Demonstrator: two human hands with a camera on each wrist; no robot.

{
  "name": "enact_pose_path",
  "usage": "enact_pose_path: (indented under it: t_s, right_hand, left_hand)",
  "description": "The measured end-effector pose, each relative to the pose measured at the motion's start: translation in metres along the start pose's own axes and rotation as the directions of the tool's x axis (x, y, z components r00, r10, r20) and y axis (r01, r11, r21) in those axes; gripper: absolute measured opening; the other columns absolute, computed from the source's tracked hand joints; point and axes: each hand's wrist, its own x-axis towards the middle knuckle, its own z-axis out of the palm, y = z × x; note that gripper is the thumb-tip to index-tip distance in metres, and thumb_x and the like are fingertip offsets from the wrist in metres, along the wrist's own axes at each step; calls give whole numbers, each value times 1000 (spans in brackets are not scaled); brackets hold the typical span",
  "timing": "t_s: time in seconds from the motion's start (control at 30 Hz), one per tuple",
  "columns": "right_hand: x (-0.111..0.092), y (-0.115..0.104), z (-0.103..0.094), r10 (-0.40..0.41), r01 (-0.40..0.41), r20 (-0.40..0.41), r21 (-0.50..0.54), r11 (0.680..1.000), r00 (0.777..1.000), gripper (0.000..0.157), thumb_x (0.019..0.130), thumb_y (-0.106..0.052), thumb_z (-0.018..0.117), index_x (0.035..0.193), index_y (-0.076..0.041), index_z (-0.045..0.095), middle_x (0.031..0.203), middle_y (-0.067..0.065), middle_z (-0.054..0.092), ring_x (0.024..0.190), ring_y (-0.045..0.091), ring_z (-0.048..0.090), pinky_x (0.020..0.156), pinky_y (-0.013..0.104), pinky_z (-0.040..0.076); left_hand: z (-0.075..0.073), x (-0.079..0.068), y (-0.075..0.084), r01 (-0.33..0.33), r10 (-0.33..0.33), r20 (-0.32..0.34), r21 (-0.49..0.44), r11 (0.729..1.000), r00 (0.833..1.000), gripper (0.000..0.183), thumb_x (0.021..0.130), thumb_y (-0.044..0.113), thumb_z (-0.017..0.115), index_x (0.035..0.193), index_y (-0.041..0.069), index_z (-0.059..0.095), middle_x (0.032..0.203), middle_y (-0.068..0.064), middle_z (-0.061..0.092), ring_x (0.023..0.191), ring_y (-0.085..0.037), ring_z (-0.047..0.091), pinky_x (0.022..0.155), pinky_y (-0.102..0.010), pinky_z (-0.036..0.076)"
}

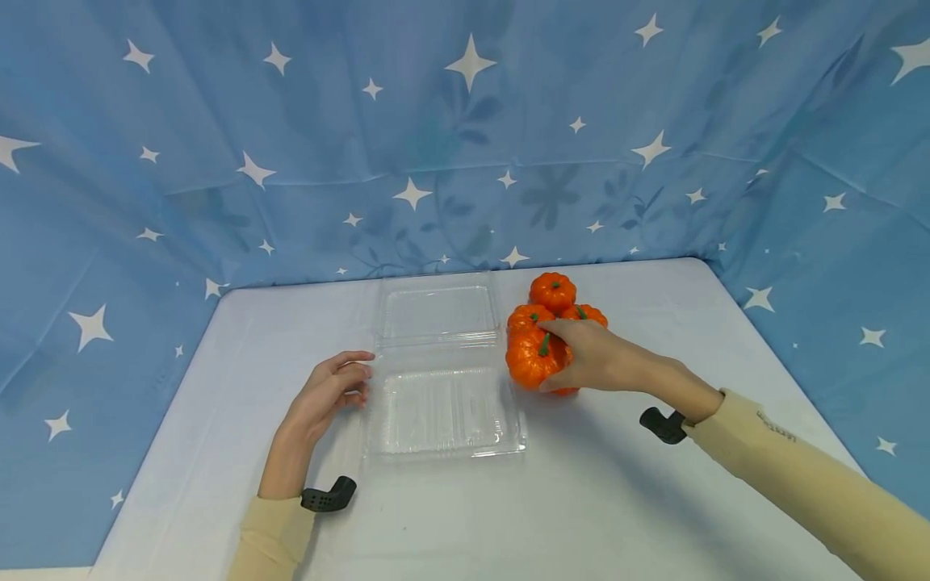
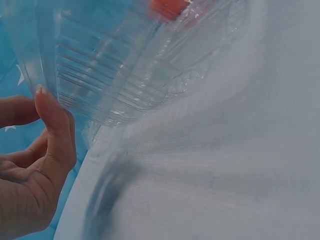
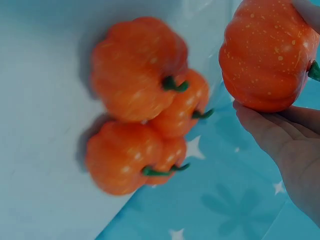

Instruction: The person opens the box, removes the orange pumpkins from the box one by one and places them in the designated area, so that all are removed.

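My right hand (image 1: 592, 355) grips a small orange pumpkin (image 1: 534, 359) with a green stem, its thumb and fingers on opposite sides. In the right wrist view the held pumpkin (image 3: 270, 52) stands apart from the other pumpkins (image 3: 127, 70), which sit clustered on the table. To the left lies a clear plastic clamshell box (image 1: 443, 411), lid (image 1: 439, 311) folded back toward the curtain. My left hand (image 1: 327, 395) is at the box's left side, fingers loosely bent. In the left wrist view, a fingertip (image 2: 41, 90) is right at the box's clear edge.
A white cloth covers the table (image 1: 436, 516). Behind and at both sides hangs a blue curtain (image 1: 327, 137) with white stars. The pumpkin group (image 1: 552, 292) stands close to the right edge of the box.
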Motion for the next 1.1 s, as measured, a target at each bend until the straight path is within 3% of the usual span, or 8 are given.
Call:
enact_pose_path:
  t_s: [0.37,0.7,1.1]
  right_hand:
    - [-22,26,-7,61,-60,-23,28,998,998,87,83,-32,85,149,9,45,144,25,57,131,41,54,103,56,52]
    - [-43,52,-13,113,-111,-72,33,993,991,86,83,-35,86,146,10,48,136,23,61,123,40,58,100,57,53]
    - [-47,81,-12,184,-182,-66,27,983,981,88,82,-34,86,142,15,46,131,29,61,116,42,58,96,56,55]
  left_hand:
    - [-1,-1,1,2,-2,0,11,1000,1000,48,102,11,60,143,-7,45,82,1,62,68,-11,58,63,-26,53]
    - [-2,3,-4,-7,7,2,3,1000,1000,47,101,11,60,143,-6,46,81,0,63,67,-11,58,63,-25,53]
    - [-1,3,-5,-21,21,10,10,1000,1000,46,102,10,58,142,-7,45,80,1,61,67,-11,58,63,-25,53]
